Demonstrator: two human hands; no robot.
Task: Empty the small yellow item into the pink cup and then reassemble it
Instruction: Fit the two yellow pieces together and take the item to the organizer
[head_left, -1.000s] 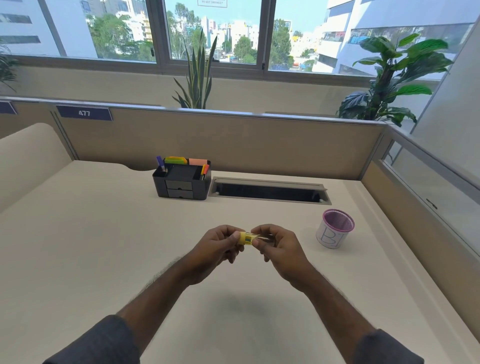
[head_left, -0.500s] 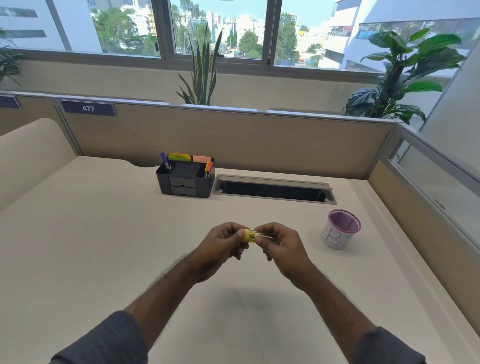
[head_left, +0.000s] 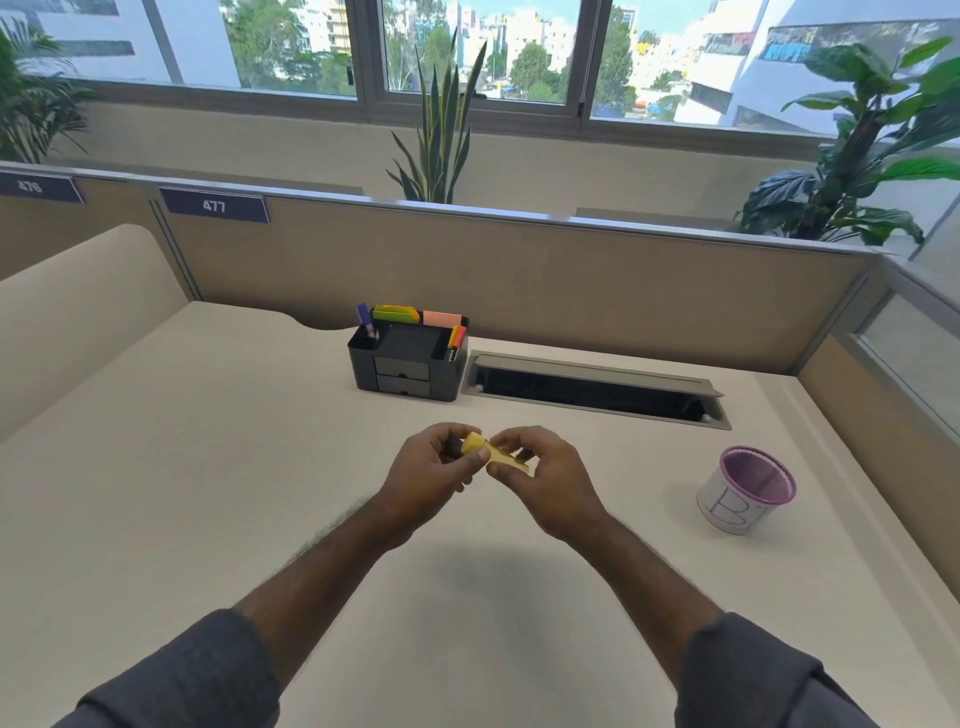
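Note:
A small yellow item (head_left: 480, 447) is held above the middle of the desk between both hands. My left hand (head_left: 431, 475) pinches its rounded yellow end. My right hand (head_left: 540, 475) grips the other, paler part, which angles down to the right. My fingers cover most of the item, so I cannot tell whether its two parts are joined or apart. The pink mesh cup (head_left: 748, 488), with a white label marked "B", stands upright on the desk to the right, well apart from my hands.
A black desk organiser (head_left: 408, 366) with pens and sticky notes sits behind my hands. To its right lies a long cable slot (head_left: 592, 389) in the desk. Partition walls close off the back and right sides. Plants stand beyond them.
The yellow item has tilted, its right part now pointing down to the right. Both hands stay together at the desk's middle. The camera has shifted slightly.

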